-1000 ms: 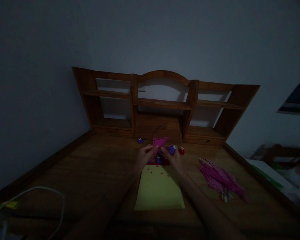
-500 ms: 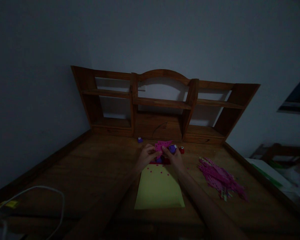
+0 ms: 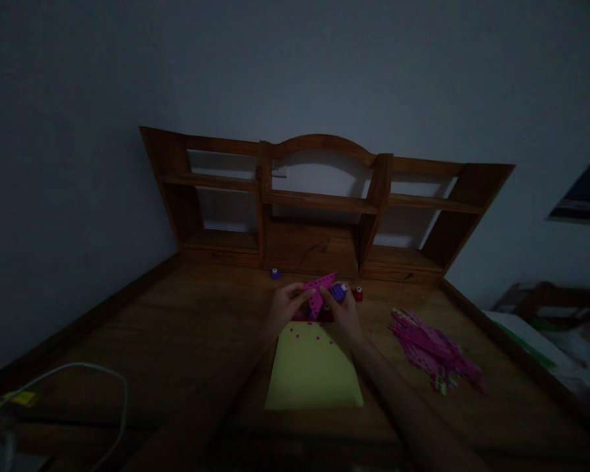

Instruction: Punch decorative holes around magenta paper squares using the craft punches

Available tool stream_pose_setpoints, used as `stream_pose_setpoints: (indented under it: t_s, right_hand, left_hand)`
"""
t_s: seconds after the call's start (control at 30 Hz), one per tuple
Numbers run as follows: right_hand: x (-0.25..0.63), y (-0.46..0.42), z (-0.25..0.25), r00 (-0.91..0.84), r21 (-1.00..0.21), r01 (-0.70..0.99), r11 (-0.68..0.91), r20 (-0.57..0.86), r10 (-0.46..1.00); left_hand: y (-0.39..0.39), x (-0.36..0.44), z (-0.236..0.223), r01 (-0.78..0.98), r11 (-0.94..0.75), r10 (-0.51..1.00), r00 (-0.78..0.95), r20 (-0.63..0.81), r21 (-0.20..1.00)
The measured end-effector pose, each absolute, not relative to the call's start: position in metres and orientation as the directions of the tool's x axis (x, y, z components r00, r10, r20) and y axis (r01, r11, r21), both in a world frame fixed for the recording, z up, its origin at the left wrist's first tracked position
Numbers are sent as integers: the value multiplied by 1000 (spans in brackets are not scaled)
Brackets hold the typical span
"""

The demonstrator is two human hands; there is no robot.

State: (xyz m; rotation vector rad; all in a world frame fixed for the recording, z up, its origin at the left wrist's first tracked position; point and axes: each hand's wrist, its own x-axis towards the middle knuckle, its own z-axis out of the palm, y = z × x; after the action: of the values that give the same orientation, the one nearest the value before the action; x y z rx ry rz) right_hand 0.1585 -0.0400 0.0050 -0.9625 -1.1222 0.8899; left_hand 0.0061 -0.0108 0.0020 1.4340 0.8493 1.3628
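Two hands, left (image 3: 284,309) and right (image 3: 345,313), pinch a punched pink sheet (image 3: 317,292) between them, just beyond the yellow paper (image 3: 314,370) on the tabletop (image 3: 201,341), and the right hand also holds a purple punch (image 3: 339,292). To the right lies a heap of pink strips (image 3: 435,351), while a red punch (image 3: 358,294) sits just beyond the right hand, and farther off another purple punch (image 3: 275,274) stands near the wooden shelf unit (image 3: 319,203).

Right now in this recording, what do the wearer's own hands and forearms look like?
The left hand and right hand are bare, without gloves. No sleeves show on the visible forearms, nor any watch or bracelet that I can make out in the dim light.
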Motion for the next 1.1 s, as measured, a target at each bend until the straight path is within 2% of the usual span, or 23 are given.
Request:
stream_pose_setpoints:
  t_s: [0.17,0.4,0.63,0.9,1.1]
  right_hand:
    - [158,-43,8,174,-921,-63,385,370,913]
    - [157,-45,11,154,-910,-17,414,407,900]
    - [157,-43,9,232,-908,44,418,416,879]
    - [164,-41,10,244,-896,66,438,440,864]
    - [162,-41,11,247,-891,31,452,445,861]
  left_hand:
    - [-10,4,3,-120,-265,951,134,280,957]
    - [-10,5,4,-102,-288,953,66,295,952]
    - [-7,1,6,-60,-375,927,8,376,925]
    - [-11,4,5,-105,-245,966,60,252,964]
    - [-8,3,1,-146,-232,965,88,246,962]
